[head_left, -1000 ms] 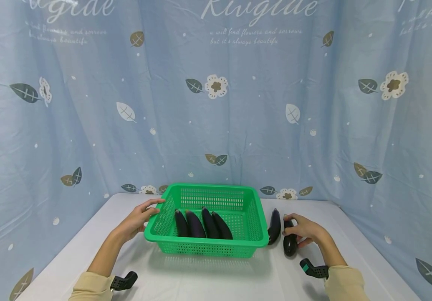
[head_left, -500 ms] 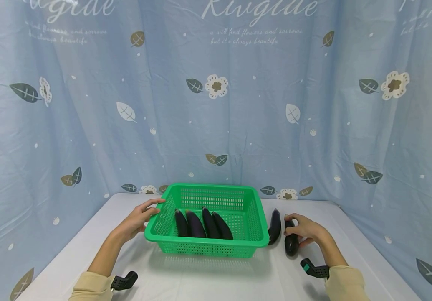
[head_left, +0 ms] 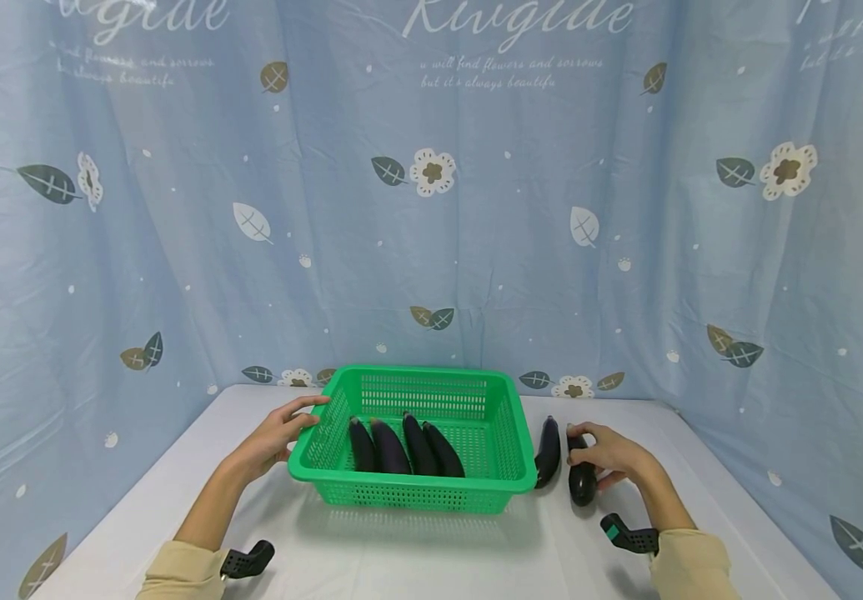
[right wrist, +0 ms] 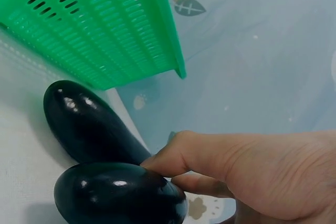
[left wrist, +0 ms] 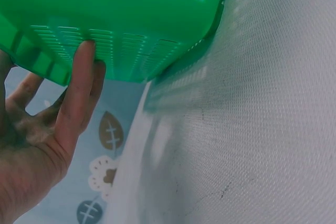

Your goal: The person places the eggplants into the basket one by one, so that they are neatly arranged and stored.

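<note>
In the head view a green plastic basket (head_left: pixel 416 498) stands mid-table with several dark eggplants (head_left: pixel 391 450) lying side by side inside. My left hand (head_left: pixel 272 440) touches its left side; fingertips rest at the rim, and the left wrist view has a straight finger (left wrist: pixel 79 90) against the slotted outer wall. My right hand (head_left: pixel 609 454) pinches a glossy dark eggplant (right wrist: pixel 113 192) near its stem end, right of the basket. Another eggplant (head_left: pixel 549 452) lies between that one and the basket, its lower end overlapped by the rim.
A white cloth covers the table (head_left: pixel 431 567). Close behind hangs a blue curtain (head_left: pixel 341 267) printed with leaves and flowers, and it closes in both sides too. Black wrist devices (head_left: pixel 248 560) sit by both sleeves.
The eggplant in my right hand has shifted very slightly, its rounded end a little farther from me. My left hand, the basket and the other eggplants look the same.
</note>
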The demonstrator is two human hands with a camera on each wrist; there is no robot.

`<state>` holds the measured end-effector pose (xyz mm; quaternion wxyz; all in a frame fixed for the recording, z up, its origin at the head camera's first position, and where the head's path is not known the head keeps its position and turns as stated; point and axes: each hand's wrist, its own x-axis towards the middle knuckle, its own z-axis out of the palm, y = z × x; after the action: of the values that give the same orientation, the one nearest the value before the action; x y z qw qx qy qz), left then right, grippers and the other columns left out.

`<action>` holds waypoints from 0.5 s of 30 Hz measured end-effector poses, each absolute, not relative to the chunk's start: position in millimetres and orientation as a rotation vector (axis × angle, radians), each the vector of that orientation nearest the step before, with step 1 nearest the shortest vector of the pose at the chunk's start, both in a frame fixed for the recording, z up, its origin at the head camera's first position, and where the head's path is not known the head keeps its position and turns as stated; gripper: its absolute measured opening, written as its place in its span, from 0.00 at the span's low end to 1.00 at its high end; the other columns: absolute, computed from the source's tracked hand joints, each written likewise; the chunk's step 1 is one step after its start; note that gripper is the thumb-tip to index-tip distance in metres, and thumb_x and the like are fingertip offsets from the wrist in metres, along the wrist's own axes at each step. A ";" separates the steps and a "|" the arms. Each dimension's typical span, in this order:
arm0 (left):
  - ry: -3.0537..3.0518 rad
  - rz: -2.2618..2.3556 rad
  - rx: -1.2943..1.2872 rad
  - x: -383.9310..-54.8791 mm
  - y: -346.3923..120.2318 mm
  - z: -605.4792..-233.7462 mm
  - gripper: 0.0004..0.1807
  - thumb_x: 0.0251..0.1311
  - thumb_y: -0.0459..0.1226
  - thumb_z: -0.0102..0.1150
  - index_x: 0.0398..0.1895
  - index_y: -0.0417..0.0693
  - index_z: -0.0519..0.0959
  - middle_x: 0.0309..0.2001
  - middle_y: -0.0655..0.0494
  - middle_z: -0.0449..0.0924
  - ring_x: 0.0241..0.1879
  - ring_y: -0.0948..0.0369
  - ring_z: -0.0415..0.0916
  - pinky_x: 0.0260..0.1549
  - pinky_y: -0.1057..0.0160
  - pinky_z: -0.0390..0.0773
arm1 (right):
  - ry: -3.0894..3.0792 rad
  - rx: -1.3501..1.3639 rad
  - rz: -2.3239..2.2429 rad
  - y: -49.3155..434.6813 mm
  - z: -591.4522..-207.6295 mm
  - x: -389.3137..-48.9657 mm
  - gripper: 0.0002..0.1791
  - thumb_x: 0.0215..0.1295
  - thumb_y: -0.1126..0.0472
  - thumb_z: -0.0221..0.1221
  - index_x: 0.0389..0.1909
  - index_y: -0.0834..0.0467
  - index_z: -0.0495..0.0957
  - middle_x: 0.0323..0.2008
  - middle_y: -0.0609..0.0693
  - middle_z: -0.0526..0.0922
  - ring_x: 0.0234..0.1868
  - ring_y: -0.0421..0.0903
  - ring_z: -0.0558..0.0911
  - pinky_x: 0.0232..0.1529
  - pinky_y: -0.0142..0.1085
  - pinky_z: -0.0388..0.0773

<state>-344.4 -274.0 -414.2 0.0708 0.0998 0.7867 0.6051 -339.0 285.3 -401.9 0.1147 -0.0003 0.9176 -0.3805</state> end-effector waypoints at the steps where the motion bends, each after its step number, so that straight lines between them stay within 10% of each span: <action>1: 2.366 1.821 0.300 -344.5 -274.3 -414.4 0.30 0.71 0.50 0.52 0.74 0.58 0.61 0.69 0.38 0.64 0.60 0.49 0.76 0.35 0.48 0.85 | 2.692 -0.009 -1.116 285.1 -401.0 -338.6 0.37 0.59 0.57 0.63 0.68 0.64 0.63 0.57 0.70 0.68 0.39 0.55 0.76 0.30 0.46 0.85; 15: 2.356 1.823 0.296 -345.7 -274.6 -414.0 0.30 0.71 0.50 0.51 0.74 0.59 0.61 0.70 0.38 0.63 0.62 0.48 0.75 0.37 0.47 0.85 | 2.719 -0.072 -1.136 284.2 -393.4 -337.1 0.37 0.59 0.58 0.64 0.68 0.65 0.63 0.56 0.71 0.71 0.41 0.56 0.80 0.31 0.48 0.85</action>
<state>-345.7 -274.6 -414.0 0.0737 0.0987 0.7849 0.6073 -337.1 284.2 -393.4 0.0970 -0.0245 0.9181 -0.3836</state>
